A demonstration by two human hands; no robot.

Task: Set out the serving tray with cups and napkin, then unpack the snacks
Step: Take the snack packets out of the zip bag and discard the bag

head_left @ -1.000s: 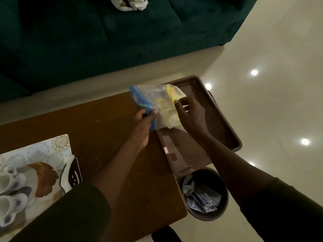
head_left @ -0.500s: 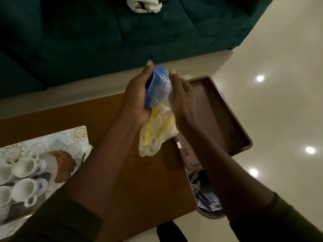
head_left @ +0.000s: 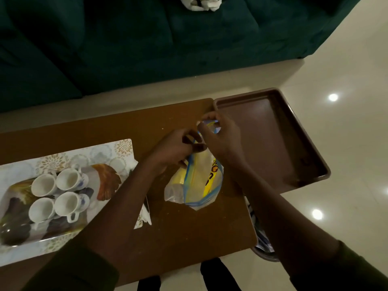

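We look down on a brown wooden table [head_left: 178,227], with a dark green sofa [head_left: 126,49] across the top of the view from ten to one o'clock and a glossy pale floor [head_left: 346,143] at three. The snack bag [head_left: 195,185] sits near the centre. Its bottom appears to rest on the table and its top is lifted toward one o'clock.

Our left hand [head_left: 174,150] has its fingers curled and pinches the blue zip strip on the ten o'clock side of the bag's mouth. Our right hand [head_left: 222,137] pinches the opposite lip, just over the near rim of the brown tray [head_left: 273,143] at two o'clock. At eight o'clock the patterned tray [head_left: 123,148] carries four cups [head_left: 70,203], mouths up and close together. A bin [head_left: 264,255] shows partly under the table's end at five.

We judge the bag to be thin, soft, slippery and light, with yellow packets that will shift inside. Its only firm edge is the zip strip, so that is where to hold it: one lip in each hand, close to the strip, pulled apart evenly. A grip lower down would likely crush the snacks or let the film slide.
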